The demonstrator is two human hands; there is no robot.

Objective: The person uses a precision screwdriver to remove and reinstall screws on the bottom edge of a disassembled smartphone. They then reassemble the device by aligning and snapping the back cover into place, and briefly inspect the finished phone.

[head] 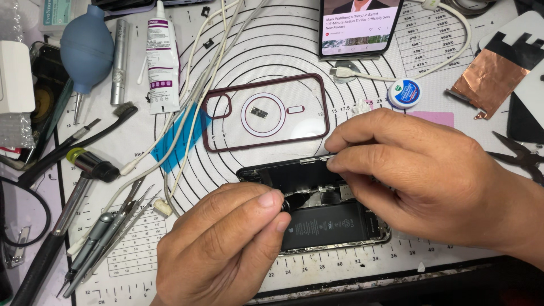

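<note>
Head view: an opened phone lies low on the worktop mat, its black battery showing. Left hand rests on the phone's left end, fingers curled shut with thumb pressed to forefinger; whether it holds anything I cannot tell. Right hand covers the right end, fingertips pinched at the phone's upper edge on a small metal part. Just above lies a clear case; tweezers lie at left, a second phone at top.
</note>
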